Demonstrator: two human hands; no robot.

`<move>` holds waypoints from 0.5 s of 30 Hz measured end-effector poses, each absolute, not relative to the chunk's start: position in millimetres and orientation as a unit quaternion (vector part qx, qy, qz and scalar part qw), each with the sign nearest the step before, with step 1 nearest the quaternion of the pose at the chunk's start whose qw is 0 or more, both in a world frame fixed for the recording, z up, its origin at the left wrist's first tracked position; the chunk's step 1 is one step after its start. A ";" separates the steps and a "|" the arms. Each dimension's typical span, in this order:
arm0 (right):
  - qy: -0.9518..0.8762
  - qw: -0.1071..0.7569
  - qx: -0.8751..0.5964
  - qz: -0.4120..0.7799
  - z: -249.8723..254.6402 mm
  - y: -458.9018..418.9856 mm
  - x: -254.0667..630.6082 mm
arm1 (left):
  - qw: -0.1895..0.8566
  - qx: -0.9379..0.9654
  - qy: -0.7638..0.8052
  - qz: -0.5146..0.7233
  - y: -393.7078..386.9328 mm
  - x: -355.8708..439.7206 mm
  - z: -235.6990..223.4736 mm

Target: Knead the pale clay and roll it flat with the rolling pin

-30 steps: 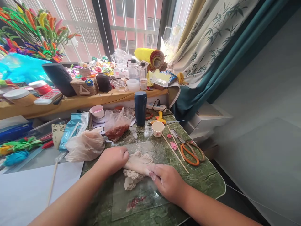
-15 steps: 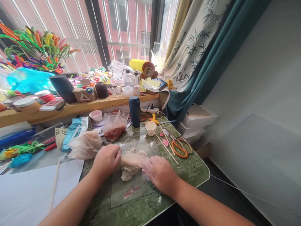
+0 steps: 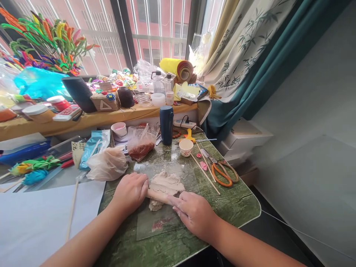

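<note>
A pale wooden rolling pin (image 3: 159, 196) lies across a flattened lump of whitish clay (image 3: 167, 182). Closed round the pin's left end is my left hand (image 3: 131, 193). My right hand (image 3: 194, 211) grips the other end, its thumb and fingers along the wood. Most of the clay shows beyond the pin, with a smaller piece on the near side. Under it is a clear sheet (image 3: 147, 224) with a dark red smear (image 3: 161, 224) near its front edge.
Right of the sheet lie orange-handled scissors (image 3: 222, 174), thin wooden sticks and a paper cup (image 3: 186, 147). Behind stand a dark blue bottle (image 3: 166, 126) and a bag of reddish-brown material (image 3: 141, 146). A crumpled plastic bag (image 3: 107, 165) and white paper (image 3: 50, 215) are at left.
The rolling pin has shifted toward me over the clay, baring more of it on the far side. Both hands keep their hold. The camera view has swayed.
</note>
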State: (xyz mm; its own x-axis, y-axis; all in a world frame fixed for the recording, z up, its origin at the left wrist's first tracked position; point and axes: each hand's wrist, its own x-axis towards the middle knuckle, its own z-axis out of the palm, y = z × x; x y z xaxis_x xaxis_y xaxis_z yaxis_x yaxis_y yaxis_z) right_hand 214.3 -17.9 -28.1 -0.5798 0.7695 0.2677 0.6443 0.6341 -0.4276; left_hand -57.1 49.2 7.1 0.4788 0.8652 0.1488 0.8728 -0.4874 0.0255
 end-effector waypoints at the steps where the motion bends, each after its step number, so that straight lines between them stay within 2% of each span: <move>1: -0.876 0.221 -0.402 0.149 -30.0 -18.1 214.5 | 0.032 -0.856 -0.513 -0.062 49.5 -56.8 6.5; 6: -0.870 0.240 -0.398 0.163 -36.7 -16.8 215.7 | 0.020 -0.838 -0.544 -0.033 51.0 -56.0 3.1; 12: -0.858 0.220 -0.412 0.213 -29.3 -10.3 214.5 | -0.004 -0.836 -0.548 -0.042 50.8 -56.1 1.0; 15: -0.863 0.214 -0.418 0.188 -22.0 -12.8 213.2 | -0.003 -0.844 -0.534 -0.060 45.7 -56.9 5.4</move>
